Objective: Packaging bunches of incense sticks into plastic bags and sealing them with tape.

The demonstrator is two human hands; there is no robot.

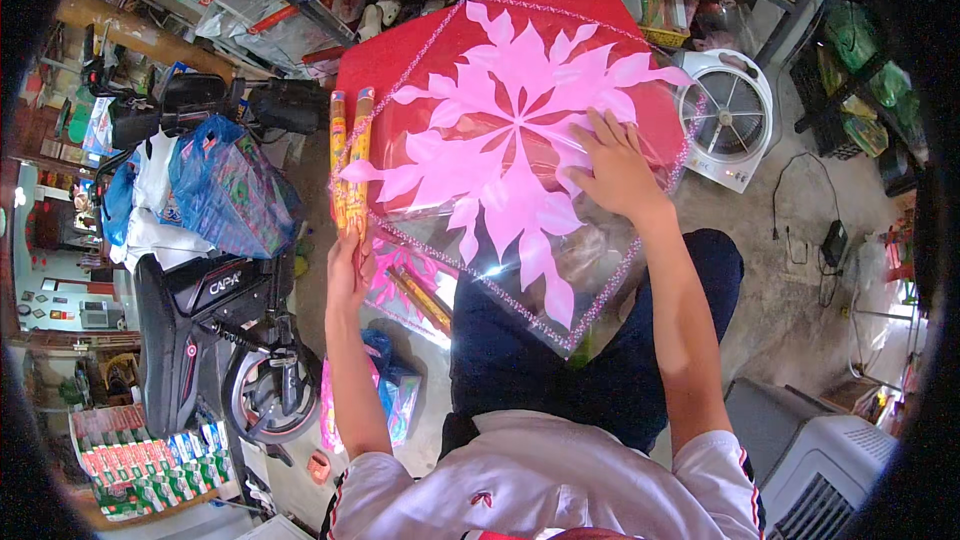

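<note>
A clear plastic sheet (517, 120) with a large pink leafy print and a dotted pink border lies over a red tabletop (551, 4). Its near corner hangs over my lap. Palm down on the right part of the print rests my right hand (619, 172), its fingers somewhat apart. My left hand (350, 266) grips the lower ends of two long, slim yellow-printed packets (350, 180) by the sheet's left corner. The packets point away from me, and the sheet's corner overlaps them. Below, beside my left hand, lies another pink-printed wrapper (397, 270) with brown-and-gold sticks (420, 296) on it.
An electric bike (202, 300) loaded with blue plastic bags (232, 187) stands at left. To the right are a white fan (724, 120), a power adapter with cable (832, 244) on the floor and a grey appliance (817, 465). Crowded shelves (300, 22) line the far side.
</note>
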